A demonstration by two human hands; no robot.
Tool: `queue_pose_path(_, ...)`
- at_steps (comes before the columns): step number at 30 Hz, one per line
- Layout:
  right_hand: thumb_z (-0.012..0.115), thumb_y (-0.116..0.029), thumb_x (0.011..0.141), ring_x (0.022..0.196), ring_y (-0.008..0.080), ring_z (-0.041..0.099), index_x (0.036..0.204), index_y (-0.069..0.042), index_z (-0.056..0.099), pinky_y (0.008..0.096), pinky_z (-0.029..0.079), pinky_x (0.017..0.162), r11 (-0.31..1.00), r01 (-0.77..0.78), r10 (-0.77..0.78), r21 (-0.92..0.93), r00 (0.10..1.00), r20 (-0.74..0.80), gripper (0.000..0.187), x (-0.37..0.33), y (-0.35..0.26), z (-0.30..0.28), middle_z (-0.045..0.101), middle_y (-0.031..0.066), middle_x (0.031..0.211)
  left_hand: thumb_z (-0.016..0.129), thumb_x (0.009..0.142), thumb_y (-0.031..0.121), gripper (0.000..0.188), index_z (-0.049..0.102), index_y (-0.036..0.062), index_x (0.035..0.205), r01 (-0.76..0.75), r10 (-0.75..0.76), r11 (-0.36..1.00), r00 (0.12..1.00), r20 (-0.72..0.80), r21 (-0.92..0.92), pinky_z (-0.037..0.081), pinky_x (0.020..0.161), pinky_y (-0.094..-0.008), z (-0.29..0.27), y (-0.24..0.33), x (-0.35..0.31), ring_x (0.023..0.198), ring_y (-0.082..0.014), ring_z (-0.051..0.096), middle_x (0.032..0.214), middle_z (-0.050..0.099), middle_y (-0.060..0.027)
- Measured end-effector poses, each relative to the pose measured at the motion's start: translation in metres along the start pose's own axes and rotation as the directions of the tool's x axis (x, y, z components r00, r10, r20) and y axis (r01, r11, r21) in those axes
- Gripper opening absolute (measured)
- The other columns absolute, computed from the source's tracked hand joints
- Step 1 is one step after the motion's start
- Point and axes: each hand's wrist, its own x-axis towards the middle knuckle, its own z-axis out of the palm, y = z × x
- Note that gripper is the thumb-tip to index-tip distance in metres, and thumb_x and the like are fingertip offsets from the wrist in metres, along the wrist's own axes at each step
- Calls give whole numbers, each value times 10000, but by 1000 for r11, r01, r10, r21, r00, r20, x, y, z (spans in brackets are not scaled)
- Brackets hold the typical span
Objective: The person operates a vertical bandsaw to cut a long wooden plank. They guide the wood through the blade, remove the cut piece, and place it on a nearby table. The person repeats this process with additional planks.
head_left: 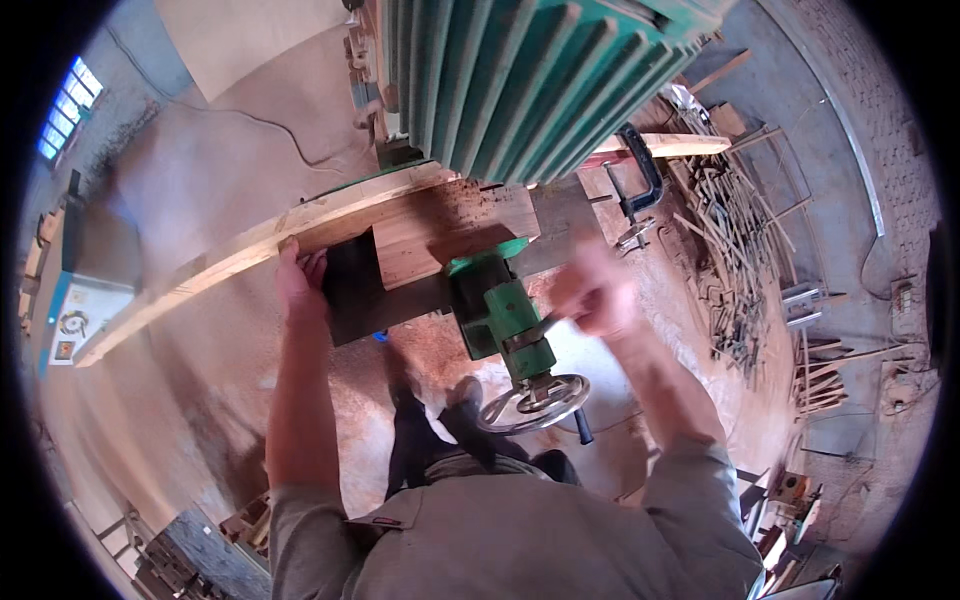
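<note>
A reddish wood block (410, 240) lies on the dark metal machine table (360, 285), against a long pale wooden beam (215, 260). On the block's near side presses the green pad of a green clamp (510, 305), which has a chrome handwheel (535, 402) at its near end. My left hand (303, 275) is at the left of the block, fingers curled at the beam's edge. My right hand (600, 290), smeared by motion, is closed at the end of the clamp's short metal lever (530, 338). Its fingertips are not sharp.
A ribbed green machine housing (520, 85) hangs over the block's far side. A black C-clamp (645, 175) grips the beam at the right. Scrap wood strips (735, 240) are heaped beyond it. At the left stands a control box (85, 310). Sawdust covers the floor around my feet.
</note>
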Motion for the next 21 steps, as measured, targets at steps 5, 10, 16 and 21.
queue_pose_path(5,485,-397,906,510,164,537,784,-34,550,305,465,500,984,-18,-105,-175,738,-667,389,-11,74,-148,544,62,608,588,842,306,396,505,50,1133,59,-59,998,998,22,2,504,718,-286,28,13,-1,857,-228,627,963,607,-105)
queue_pose_path(10,474,-319,917,620,148,592,1088,-6,522,265,487,540,903,-65,-298,-425,617,-728,360,-43,86,-153,613,94,813,561,862,289,372,499,35,1128,43,-36,996,996,82,-78,512,779,-332,19,22,-3,855,-254,626,953,606,-127)
queue_pose_path(16,478,-327,903,558,171,591,1080,-3,504,275,504,500,968,-169,-102,-183,398,-912,370,-149,113,-137,601,121,774,537,881,284,323,509,67,1119,39,-24,992,993,119,-124,509,807,-355,-22,48,15,887,-223,621,976,624,-103)
queue_pose_path(21,464,-323,915,518,166,576,1031,15,511,257,482,439,988,-154,12,-31,271,-963,360,-217,151,-111,593,124,738,548,883,298,320,520,85,1120,-36,80,979,972,221,-198,511,835,-366,-88,92,12,968,-210,601,1046,621,-72)
